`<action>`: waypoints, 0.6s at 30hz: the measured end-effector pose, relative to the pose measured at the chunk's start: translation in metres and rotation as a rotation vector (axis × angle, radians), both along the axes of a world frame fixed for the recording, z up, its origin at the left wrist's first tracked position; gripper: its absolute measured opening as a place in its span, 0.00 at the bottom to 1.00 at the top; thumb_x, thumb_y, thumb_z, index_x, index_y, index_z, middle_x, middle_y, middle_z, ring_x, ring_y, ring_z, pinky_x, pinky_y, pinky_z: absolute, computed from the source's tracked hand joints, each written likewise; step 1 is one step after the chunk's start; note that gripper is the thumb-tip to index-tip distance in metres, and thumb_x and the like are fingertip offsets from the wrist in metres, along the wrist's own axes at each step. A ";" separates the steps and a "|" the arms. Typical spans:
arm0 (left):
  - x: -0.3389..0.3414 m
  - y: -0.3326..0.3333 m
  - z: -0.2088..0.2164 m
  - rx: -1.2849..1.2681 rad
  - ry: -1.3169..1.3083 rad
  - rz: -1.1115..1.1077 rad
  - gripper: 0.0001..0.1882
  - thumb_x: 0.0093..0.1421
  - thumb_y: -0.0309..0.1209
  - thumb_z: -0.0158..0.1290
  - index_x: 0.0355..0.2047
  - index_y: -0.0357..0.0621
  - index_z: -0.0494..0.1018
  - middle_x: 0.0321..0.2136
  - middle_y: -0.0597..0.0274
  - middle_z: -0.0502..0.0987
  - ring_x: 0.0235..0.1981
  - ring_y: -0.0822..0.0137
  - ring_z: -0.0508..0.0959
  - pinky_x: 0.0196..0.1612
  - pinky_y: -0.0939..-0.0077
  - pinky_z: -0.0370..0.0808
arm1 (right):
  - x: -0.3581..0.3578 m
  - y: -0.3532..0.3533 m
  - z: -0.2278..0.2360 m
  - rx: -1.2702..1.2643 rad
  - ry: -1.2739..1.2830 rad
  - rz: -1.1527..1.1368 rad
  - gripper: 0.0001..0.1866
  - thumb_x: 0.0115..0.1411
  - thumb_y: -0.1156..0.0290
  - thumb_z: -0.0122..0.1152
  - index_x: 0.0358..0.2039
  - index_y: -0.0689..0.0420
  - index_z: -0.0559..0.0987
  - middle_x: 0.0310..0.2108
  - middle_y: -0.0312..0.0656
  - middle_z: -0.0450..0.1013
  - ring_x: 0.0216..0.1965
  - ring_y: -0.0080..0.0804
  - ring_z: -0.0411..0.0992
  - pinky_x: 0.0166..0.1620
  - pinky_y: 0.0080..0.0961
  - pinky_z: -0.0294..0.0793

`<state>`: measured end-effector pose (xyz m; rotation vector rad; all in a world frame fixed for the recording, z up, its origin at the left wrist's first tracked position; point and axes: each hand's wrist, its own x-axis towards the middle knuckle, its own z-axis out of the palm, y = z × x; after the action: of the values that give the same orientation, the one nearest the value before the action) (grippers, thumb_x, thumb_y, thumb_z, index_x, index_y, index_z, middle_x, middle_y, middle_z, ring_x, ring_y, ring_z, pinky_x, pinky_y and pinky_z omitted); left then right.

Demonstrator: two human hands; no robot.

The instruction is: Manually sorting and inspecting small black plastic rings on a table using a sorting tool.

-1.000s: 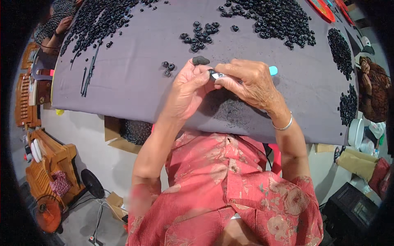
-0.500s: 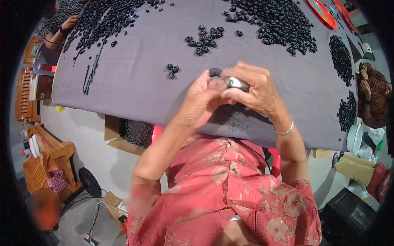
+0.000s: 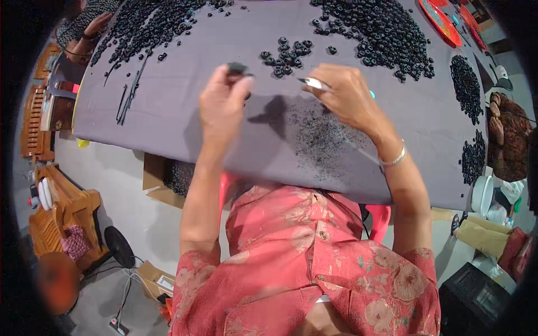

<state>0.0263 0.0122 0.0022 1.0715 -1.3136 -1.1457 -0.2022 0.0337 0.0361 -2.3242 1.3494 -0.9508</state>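
My left hand (image 3: 220, 109), smeared by motion, pinches a small black rubber-like piece (image 3: 237, 68) between thumb and fingers. It hovers over the grey cloth, left of a small cluster of round black pieces (image 3: 284, 59) with holes in them. Closed around a slim tool, my right hand (image 3: 348, 95) is to the right of that cluster. The tool's shiny silver front (image 3: 317, 84) points left, and a light-blue end (image 3: 372, 94) shows behind the fingers; its exact kind I cannot make out. Black crumbs (image 3: 320, 137) lie scattered below my hands.
Large heaps of black pieces cover the table's far left (image 3: 140, 28) and far right (image 3: 386, 39). Thin black strips (image 3: 129, 95) lie at left; smaller black bits (image 3: 466, 87) line the right edge near a white basin (image 3: 483, 196). Another person's hand (image 3: 98, 25) is at far left.
My hands, close together before, have come apart. The left moved left and away from me with the black piece; the right rose slightly with the tool. More of the crumbs is now visible.
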 end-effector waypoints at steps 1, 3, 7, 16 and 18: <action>0.005 -0.007 -0.002 -0.005 0.004 -0.003 0.16 0.57 0.23 0.56 0.46 0.38 0.70 0.28 0.65 0.74 0.27 0.74 0.74 0.31 0.78 0.76 | 0.002 -0.008 -0.004 -0.015 0.041 -0.005 0.03 0.51 0.79 0.57 0.27 0.59 0.77 0.26 0.44 0.72 0.27 0.47 0.70 0.32 0.34 0.70; 0.016 -0.014 -0.011 -0.094 -0.183 0.198 0.06 0.56 0.24 0.56 0.35 0.39 0.75 0.27 0.65 0.75 0.26 0.72 0.75 0.30 0.78 0.73 | 0.014 -0.023 -0.013 -0.046 0.047 -0.003 0.03 0.51 0.79 0.56 0.27 0.59 0.77 0.27 0.44 0.72 0.29 0.47 0.71 0.32 0.35 0.70; 0.021 -0.016 -0.028 -0.225 -0.559 0.149 0.08 0.54 0.27 0.57 0.33 0.38 0.73 0.29 0.57 0.74 0.29 0.60 0.76 0.35 0.69 0.72 | 0.036 -0.041 -0.019 -0.028 0.216 -0.049 0.03 0.51 0.73 0.59 0.27 0.58 0.77 0.29 0.43 0.71 0.32 0.46 0.72 0.33 0.39 0.70; 0.014 -0.013 -0.019 -0.487 -0.603 0.297 0.12 0.54 0.28 0.58 0.39 0.38 0.73 0.31 0.61 0.75 0.32 0.62 0.75 0.36 0.70 0.71 | 0.036 -0.049 -0.024 -0.012 0.317 -0.084 0.08 0.48 0.69 0.64 0.24 0.60 0.77 0.24 0.44 0.72 0.28 0.45 0.73 0.31 0.38 0.72; 0.004 -0.003 -0.008 -0.292 -0.396 0.209 0.12 0.56 0.28 0.57 0.40 0.38 0.73 0.32 0.63 0.75 0.32 0.67 0.75 0.35 0.74 0.71 | 0.033 -0.033 -0.004 -0.063 0.014 -0.078 0.10 0.46 0.70 0.66 0.27 0.61 0.79 0.22 0.43 0.73 0.24 0.38 0.73 0.29 0.30 0.72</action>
<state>0.0300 0.0092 -0.0059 1.2196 -1.5740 -0.5791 -0.1697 0.0009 0.0323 -2.3436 1.4445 -1.0162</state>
